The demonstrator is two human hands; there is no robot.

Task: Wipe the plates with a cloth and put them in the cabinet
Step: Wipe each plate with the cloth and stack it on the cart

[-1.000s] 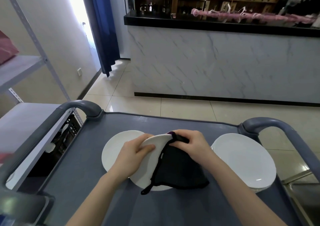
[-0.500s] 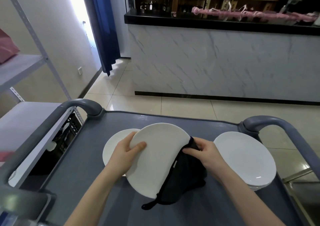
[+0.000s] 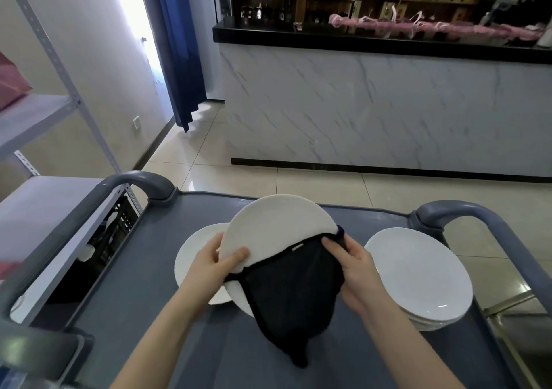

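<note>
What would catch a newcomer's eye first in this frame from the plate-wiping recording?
The tilted white plate at centre draws the eye, gripped at its rim by the left hand while the right hand holds a black cloth against its lower half. Next come the stack of white plates on the right of the grey cart and a single plate lying flat on the left, partly behind the held one.

Daylight is flooding from an opening (image 3: 140,24) at eleven o'clock, blowing out white; floor tiles (image 3: 194,176) are glinting, edges are bending, the seven o'clock corner is blurring.
</note>
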